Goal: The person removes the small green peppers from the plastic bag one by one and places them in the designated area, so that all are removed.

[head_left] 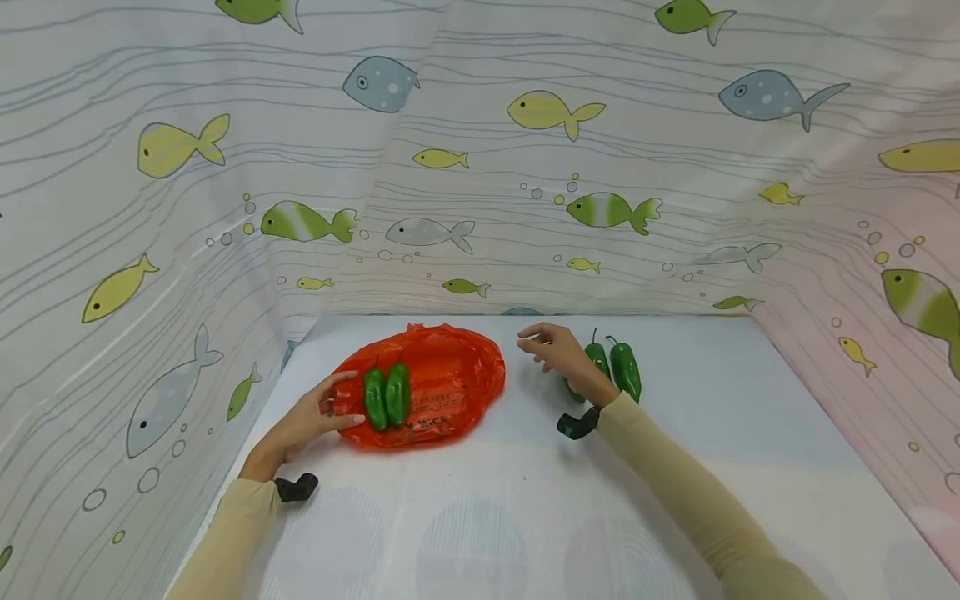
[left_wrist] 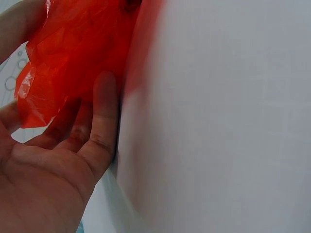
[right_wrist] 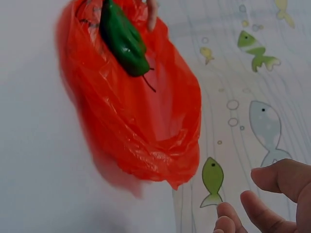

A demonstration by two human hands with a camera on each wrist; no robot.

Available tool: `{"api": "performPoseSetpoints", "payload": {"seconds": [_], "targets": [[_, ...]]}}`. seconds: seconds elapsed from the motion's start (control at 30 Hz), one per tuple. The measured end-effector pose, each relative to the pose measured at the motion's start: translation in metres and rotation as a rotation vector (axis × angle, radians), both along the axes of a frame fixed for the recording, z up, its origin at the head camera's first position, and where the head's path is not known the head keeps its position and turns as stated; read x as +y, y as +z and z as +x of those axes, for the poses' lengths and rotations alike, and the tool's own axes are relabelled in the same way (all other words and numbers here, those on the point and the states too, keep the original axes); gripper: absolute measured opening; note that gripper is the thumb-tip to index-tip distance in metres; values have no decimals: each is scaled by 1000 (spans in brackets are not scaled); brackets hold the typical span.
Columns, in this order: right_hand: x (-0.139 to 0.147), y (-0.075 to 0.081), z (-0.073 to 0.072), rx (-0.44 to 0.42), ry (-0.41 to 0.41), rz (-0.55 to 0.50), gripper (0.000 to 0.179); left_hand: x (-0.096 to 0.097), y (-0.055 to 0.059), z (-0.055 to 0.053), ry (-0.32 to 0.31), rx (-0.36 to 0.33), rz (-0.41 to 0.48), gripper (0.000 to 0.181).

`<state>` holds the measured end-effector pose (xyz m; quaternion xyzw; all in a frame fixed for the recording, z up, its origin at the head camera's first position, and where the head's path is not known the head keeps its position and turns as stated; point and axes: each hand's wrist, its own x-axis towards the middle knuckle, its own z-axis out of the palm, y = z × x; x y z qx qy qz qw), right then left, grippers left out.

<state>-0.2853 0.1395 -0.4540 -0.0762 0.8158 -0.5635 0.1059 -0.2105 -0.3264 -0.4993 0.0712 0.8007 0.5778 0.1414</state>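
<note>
A red plastic bag [head_left: 442, 367] lies spread open on the table, and two green peppers [head_left: 397, 396] rest side by side in its left part. My left hand [head_left: 303, 421] is at the bag's left side with thumb and fingers spread, touching the film; in the left wrist view its fingers [left_wrist: 99, 116] lie against the bag, partly under it. To the right of the bag, my right hand [head_left: 558, 350] is raised with loosely bent fingers and holds nothing. Behind its wrist lie more green peppers [head_left: 626, 371], partly hidden by the arm.
A white table [head_left: 480, 517] bears all this. Fish-printed cloth walls [head_left: 480, 183] enclose its back and sides. Each wrist wears a black band with a small camera [head_left: 577, 423].
</note>
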Motion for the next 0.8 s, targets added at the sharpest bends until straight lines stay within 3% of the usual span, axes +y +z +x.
{"api": "performPoseSetpoints", "payload": {"seconds": [0.8], "targets": [[-65,-8,7,-7,79,-18,28,0,-1,1,1,12,0,86]]}}
